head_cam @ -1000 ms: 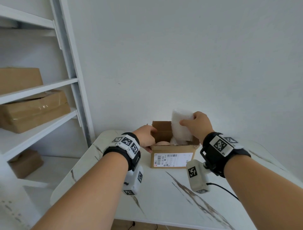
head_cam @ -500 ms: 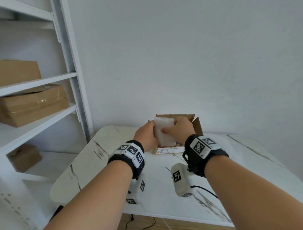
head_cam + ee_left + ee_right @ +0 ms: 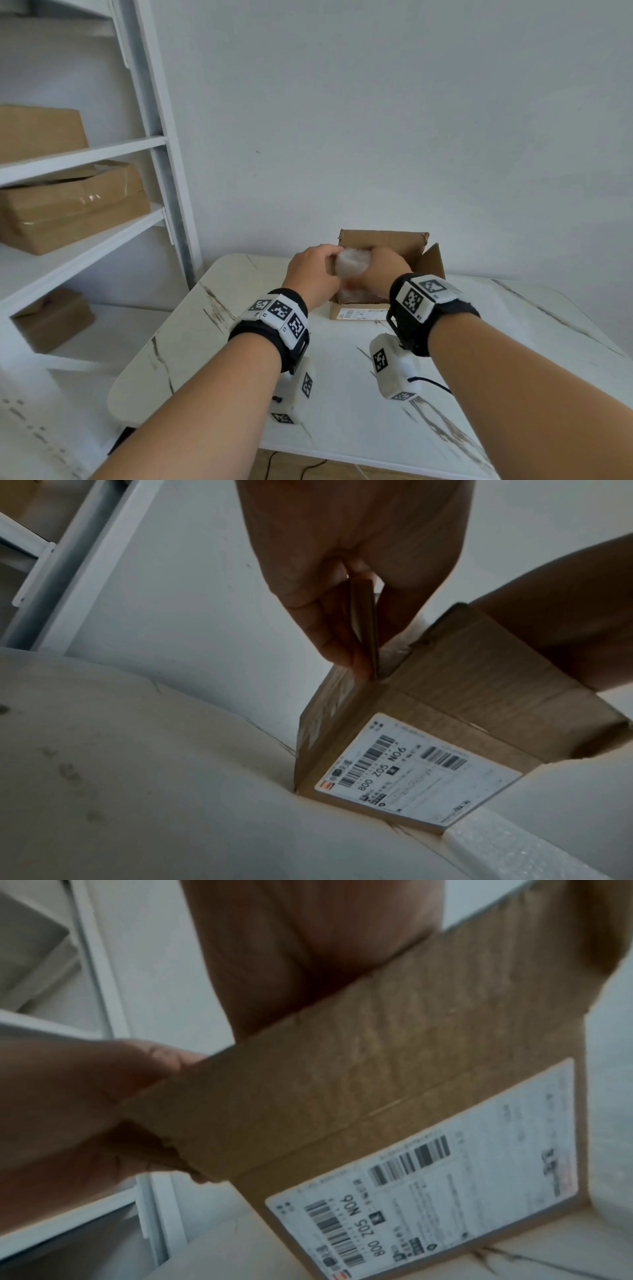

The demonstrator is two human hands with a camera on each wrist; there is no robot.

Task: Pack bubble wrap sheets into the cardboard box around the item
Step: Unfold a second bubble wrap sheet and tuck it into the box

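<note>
A small cardboard box (image 3: pixel 416 245) with a shipping label (image 3: pixel 359 313) stands open on the marble table (image 3: pixel 513 342). My left hand (image 3: pixel 313 274) pinches the box's left flap (image 3: pixel 365 620) between thumb and fingers. My right hand (image 3: pixel 383 270) reaches down into the box, its fingers curled round a crumpled white bubble wrap sheet (image 3: pixel 352 265) that sits in the opening between both hands. In the right wrist view the front flap (image 3: pixel 342 1056) hides my right fingertips. The item inside is almost wholly covered.
A white shelf unit (image 3: pixel 147 171) with several cardboard boxes (image 3: pixel 68 205) stands at the left. The wall rises close behind the box. Another bubble wrap sheet (image 3: pixel 514 853) lies on the table in front of the box. A black cable (image 3: pixel 431 382) trails from my right wrist.
My right hand has lowered the bubble wrap sheet from above the box down into it, crumpling it. My left hand has shifted onto the left flap.
</note>
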